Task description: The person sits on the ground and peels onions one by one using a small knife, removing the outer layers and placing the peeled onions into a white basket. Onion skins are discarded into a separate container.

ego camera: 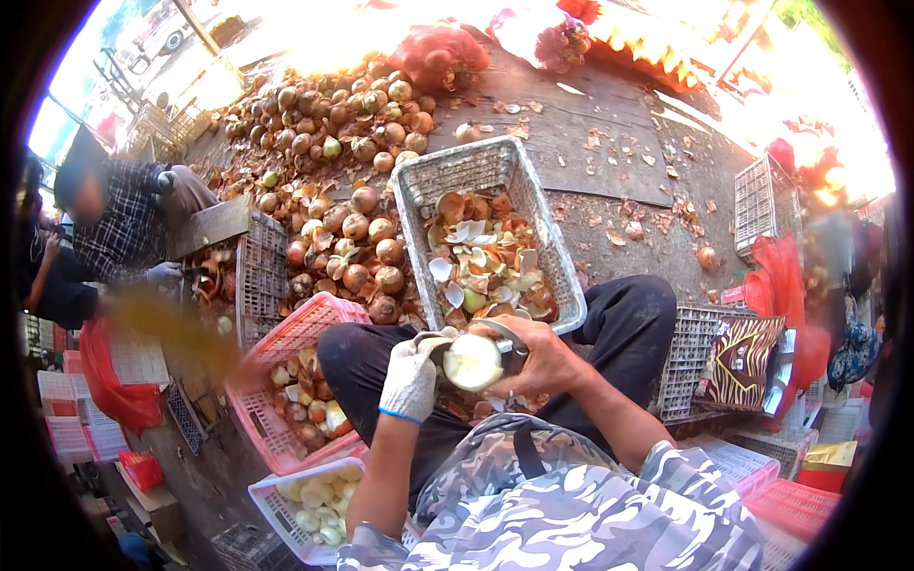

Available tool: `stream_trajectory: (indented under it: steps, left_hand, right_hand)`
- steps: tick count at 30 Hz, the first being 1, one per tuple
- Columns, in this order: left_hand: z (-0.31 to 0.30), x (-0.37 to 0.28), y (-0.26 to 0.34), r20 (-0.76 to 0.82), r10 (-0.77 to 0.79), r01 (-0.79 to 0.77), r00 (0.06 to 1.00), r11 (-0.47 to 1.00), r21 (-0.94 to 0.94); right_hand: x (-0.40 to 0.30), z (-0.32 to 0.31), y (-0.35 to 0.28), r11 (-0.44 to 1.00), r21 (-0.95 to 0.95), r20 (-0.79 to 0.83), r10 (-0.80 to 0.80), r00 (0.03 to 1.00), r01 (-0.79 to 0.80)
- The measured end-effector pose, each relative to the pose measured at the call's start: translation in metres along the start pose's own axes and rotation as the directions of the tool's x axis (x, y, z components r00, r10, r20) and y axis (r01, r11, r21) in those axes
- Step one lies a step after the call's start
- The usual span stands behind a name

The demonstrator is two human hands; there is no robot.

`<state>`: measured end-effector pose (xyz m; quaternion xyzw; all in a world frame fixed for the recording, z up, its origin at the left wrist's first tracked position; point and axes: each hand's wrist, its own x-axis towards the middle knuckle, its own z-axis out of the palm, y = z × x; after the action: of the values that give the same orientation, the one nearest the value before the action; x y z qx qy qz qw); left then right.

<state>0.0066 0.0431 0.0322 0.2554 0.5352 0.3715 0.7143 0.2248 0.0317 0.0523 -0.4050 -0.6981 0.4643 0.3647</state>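
Observation:
My left hand [410,377], in a white knit glove with a blue cuff edge, grips a peeled white onion [473,364] above my lap. On its other side, my bare right hand [537,358] is closed around a peeling tool with a curved metal band [505,331], held against the onion; its exact shape is partly hidden by my fingers. Just beyond my hands a grey plastic crate [553,250] tilts towards me, holding onion skins [493,268]. By my left knee, a pink crate [250,410] contains onions with loose skins. Peeled onions [325,503] fill a white crate [268,503] beside my left forearm.
Unpeeled onions [357,228] lie heaped on the ground ahead and left, near a red mesh sack [439,57]. Another person [125,214] sits at the left by a crate [260,260]. Right of my knee stands a grey crate [675,357] beside a patterned bag [742,360].

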Motion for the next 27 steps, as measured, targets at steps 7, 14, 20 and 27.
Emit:
stream_trajectory:
  steps: [7, 14, 20, 27]
  left_hand:
    - [0.008, -0.004, -0.003, 0.159, 0.036, -0.119, 0.987, 0.828, 0.548]
    - [0.003, 0.017, -0.034, -0.139, -0.017, 0.047, 0.99, 0.976, 0.211]
    - [0.007, 0.016, -0.04, -0.17, -0.017, 0.029, 0.985, 0.997, 0.071]
    - [0.006, 0.014, -0.035, -0.201, 0.015, 0.004, 0.98, 0.996, 0.094]
  right_hand:
    - [0.005, -0.005, -0.012, 0.999, -0.039, 0.235, 0.046, 0.971, -0.038]
    - [-0.01, 0.023, -0.002, 0.939, -0.332, -0.018, -0.099, 0.995, 0.088]
    - [-0.009, 0.037, -0.001, 0.937, -0.348, -0.08, -0.052, 0.995, 0.021]
    - [-0.008, 0.047, -0.005, 0.94, -0.341, -0.144, -0.078, 0.986, 0.025]
